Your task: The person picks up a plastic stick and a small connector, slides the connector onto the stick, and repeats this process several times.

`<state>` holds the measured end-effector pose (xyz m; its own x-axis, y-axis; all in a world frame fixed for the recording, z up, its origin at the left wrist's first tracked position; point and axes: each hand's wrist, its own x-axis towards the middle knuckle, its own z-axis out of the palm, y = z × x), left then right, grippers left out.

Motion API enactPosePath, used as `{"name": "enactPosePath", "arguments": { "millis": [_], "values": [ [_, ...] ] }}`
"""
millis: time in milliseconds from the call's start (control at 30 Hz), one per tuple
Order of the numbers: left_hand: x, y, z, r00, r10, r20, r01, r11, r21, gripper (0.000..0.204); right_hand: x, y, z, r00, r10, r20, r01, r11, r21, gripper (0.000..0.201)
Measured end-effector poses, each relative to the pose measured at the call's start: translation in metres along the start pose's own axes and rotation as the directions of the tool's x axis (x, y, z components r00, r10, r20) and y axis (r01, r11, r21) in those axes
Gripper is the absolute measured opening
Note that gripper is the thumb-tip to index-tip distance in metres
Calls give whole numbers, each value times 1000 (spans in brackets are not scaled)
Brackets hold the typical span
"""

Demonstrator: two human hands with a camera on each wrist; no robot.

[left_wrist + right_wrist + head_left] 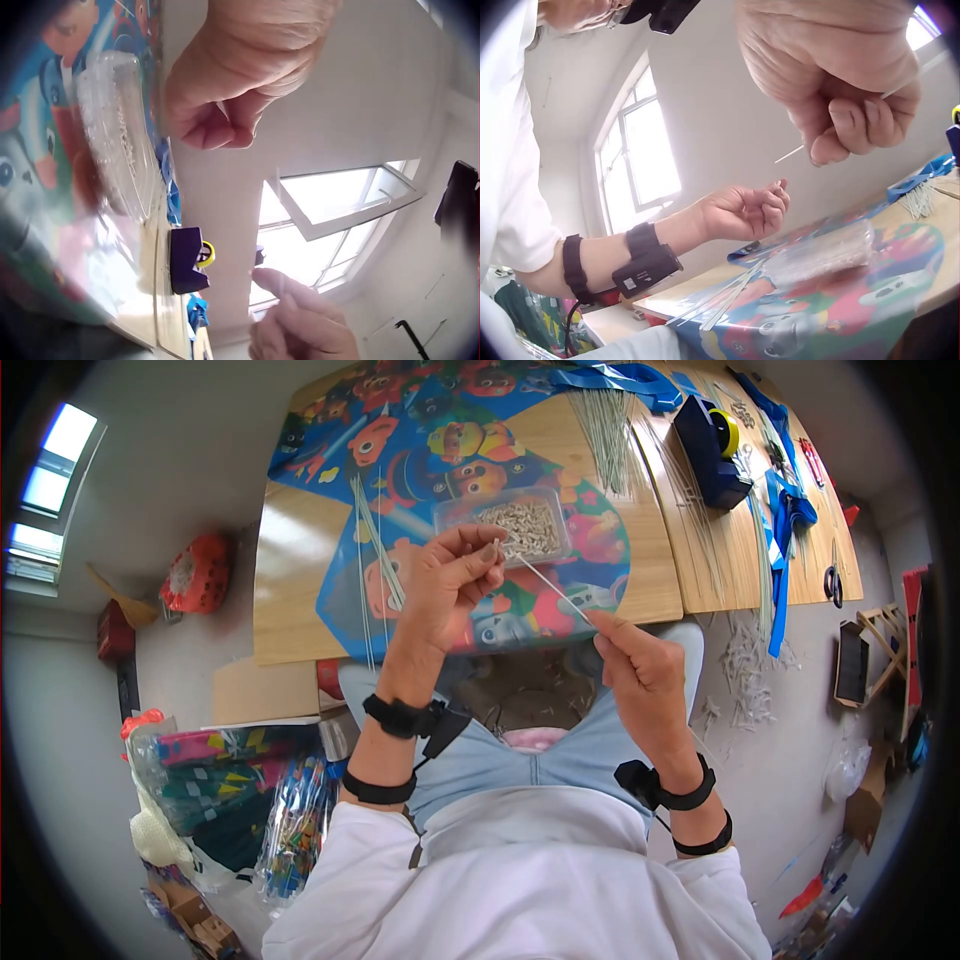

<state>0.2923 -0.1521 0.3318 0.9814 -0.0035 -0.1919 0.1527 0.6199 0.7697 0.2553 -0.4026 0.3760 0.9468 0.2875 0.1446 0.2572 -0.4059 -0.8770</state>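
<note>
Over the near edge of a table, my left hand (450, 575) pinches a small white piece (778, 186) between thumb and fingertips. My right hand (642, 675), lower and to the right, grips a thin white stick (555, 588). Its front end points up and left toward the left fingertips; the rear end runs out behind the right hand, as the right wrist view shows. Just beyond the left hand sits a clear plastic tub (455, 513) holding many small white pieces (530, 528). Left of it, several loose pale sticks (378, 550) lie on a cartoon-printed cover (345, 610).
A bundle of pale sticks (605, 435) lies at the back. To the right stand a dark tape dispenser (705, 455) with yellow tape, blue ribbon (790, 510) and scissors (833, 586). White pieces (750, 675) litter the floor; packaged goods (225, 780) are at the left.
</note>
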Motion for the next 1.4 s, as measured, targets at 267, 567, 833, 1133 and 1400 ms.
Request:
{"name": "enactPosePath", "arguments": {
  "millis": [267, 567, 833, 1133, 1400],
  "values": [
    [-28, -4, 20, 999, 41, 4, -41, 998, -55, 16, -7, -5, 7, 1000, -15, 8, 14, 1000, 6, 24],
    [-32, -6, 23, 998, 57, -6, -57, 997, -57, 15, -11, -8, 6, 1000, -29, -5, 29, 1000, 9, 23],
    [-34, -7, 23, 996, 85, -12, -85, 996, 12, 15, -11, -4, 7, 998, -56, -3, 56, 998, -38, 24],
    [-40, -4, 26, 977, 204, -58, -177, 935, 308, 14, -11, 1, 8, 948, -315, -44, 276, 883, -379, 37],
    [-46, 1, 29, 969, 244, -27, -208, 872, 442, 12, -16, 3, 9, 995, -102, 20, 104, 989, -104, 29]
  ]
}}
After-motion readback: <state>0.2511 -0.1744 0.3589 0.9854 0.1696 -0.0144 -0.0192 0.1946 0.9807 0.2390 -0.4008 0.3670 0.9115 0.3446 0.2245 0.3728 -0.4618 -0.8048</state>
